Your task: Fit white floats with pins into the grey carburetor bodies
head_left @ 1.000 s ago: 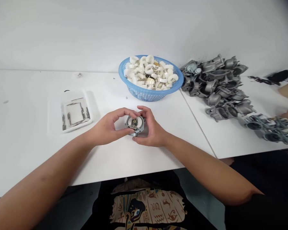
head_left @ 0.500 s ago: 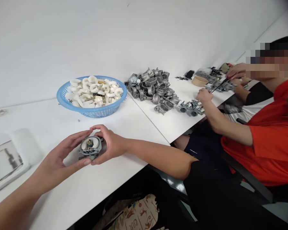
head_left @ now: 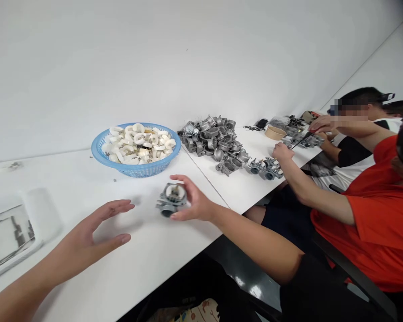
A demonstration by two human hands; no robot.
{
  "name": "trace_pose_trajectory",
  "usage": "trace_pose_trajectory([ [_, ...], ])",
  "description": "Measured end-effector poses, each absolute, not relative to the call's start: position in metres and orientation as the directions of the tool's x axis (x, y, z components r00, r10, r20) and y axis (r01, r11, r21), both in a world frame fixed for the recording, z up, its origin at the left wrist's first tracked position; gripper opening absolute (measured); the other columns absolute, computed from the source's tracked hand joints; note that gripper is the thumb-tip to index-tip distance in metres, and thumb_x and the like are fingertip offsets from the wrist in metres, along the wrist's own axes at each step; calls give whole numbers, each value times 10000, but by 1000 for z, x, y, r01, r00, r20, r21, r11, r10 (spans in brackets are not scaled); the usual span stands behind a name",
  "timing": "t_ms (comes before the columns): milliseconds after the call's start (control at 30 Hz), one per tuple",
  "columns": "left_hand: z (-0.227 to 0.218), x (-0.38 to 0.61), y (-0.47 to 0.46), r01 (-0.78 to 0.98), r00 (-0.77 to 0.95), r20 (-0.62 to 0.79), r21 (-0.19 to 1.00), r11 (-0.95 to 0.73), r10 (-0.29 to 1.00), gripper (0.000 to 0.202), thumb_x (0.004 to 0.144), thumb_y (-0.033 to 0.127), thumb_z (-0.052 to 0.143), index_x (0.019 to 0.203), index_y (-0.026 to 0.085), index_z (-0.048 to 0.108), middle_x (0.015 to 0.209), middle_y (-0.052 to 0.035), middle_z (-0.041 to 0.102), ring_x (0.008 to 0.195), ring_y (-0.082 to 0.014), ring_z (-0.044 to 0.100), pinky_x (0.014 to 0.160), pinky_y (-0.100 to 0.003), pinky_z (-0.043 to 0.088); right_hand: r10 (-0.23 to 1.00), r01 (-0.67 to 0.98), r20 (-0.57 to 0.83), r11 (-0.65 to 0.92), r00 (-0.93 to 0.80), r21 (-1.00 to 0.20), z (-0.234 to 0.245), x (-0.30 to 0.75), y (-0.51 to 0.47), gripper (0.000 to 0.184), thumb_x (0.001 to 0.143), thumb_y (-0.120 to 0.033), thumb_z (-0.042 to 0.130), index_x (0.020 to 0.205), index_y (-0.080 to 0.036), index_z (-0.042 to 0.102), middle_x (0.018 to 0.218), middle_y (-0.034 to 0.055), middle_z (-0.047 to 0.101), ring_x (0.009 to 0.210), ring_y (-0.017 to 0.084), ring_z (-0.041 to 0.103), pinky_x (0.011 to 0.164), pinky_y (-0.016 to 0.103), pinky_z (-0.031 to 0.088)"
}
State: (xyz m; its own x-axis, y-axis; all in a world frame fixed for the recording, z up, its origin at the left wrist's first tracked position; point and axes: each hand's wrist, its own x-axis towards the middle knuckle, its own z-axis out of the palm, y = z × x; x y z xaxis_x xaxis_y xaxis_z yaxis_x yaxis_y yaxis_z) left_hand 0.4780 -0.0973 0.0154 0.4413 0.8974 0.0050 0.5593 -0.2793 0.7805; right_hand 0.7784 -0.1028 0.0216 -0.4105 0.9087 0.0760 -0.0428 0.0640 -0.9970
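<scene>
A grey die-cast carburetor (head_left: 171,200) stands on the white table, its round open side facing up and toward me. My right hand (head_left: 193,199) grips it from the right, with the fingers over the top and the thumb along the lower edge. My left hand (head_left: 94,232) is open and touches nothing, its fingers spread a short way to the left of the carburetor. It hovers just over the tabletop.
Behind my hands stands a blue plastic basket (head_left: 136,170) of white ring-shaped parts. A heap of grey carburetor bodies (head_left: 211,141) lies to its right. A clear tray (head_left: 10,237) sits at the left. Further right, a person in a red shirt (head_left: 366,214) works near a screwdriver (head_left: 300,141).
My left hand has let go of the carburetor and moved left. My right hand keeps hold of it, and the view has swung right toward the people at the table.
</scene>
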Motion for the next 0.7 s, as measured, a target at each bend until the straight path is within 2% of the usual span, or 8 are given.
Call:
trace_pose_trajectory([
  [67, 12, 478, -98, 597, 430, -5, 752, -280, 903, 661, 792, 659, 617, 1370, 373, 471, 1445, -43, 545, 1359, -340, 478, 1018, -510, 510, 926, 18, 160, 177, -342, -984, 35, 814, -111, 1062, 610, -312, 911, 1421, -272, 227, 1194, 88, 557, 1060, 261, 651, 913, 459, 543],
  [167, 4, 475, -98, 610, 450, 16, 725, -320, 893, 663, 793, 653, 616, 1381, 383, 474, 1476, -28, 514, 1358, -347, 479, 1009, -502, 522, 954, 238, 274, 296, -124, -925, 47, 877, -126, 1029, 614, -299, 900, 1432, -260, 277, 1231, 101, 550, 1056, 243, 632, 932, 437, 525],
  [233, -1, 471, -95, 603, 502, 32, 703, -377, 864, 694, 787, 625, 640, 1411, 385, 454, 1493, -30, 497, 1347, -358, 491, 992, -485, 538, 955, 341, 282, 236, 92, -910, 44, 919, -136, 949, 610, -341, 887, 1395, -257, 361, 1227, 89, 551, 1050, 239, 614, 927, 431, 519],
  [333, -6, 464, -89, 610, 609, -7, 643, -463, 794, 747, 785, 549, 682, 1461, 413, 393, 1518, -22, 467, 1338, -366, 500, 963, -465, 558, 894, 376, 259, 114, 364, -920, 29, 970, -148, 804, 575, -398, 873, 1262, -257, 480, 1152, 64, 575, 998, 229, 600, 907, 414, 512],
  [500, -9, 458, -81, 599, 654, -16, 623, -504, 757, 767, 795, 477, 687, 1487, 421, 362, 1540, -13, 436, 1343, -374, 492, 946, -441, 568, 824, 358, 241, 49, 514, -932, 0, 1011, -155, 738, 526, -405, 868, 1135, -256, 480, 1034, 33, 573, 838, 190, 582, 837, 396, 515],
  [700, -12, 465, -89, 618, 543, 8, 674, -405, 840, 661, 800, 574, 633, 1420, 436, 454, 1499, 4, 487, 1325, -390, 507, 934, -494, 576, 784, 351, 227, 12, 578, -936, -14, 1023, -145, 782, 494, -433, 879, 1133, -242, 471, 1027, 39, 601, 859, 203, 598, 813, 387, 527],
])
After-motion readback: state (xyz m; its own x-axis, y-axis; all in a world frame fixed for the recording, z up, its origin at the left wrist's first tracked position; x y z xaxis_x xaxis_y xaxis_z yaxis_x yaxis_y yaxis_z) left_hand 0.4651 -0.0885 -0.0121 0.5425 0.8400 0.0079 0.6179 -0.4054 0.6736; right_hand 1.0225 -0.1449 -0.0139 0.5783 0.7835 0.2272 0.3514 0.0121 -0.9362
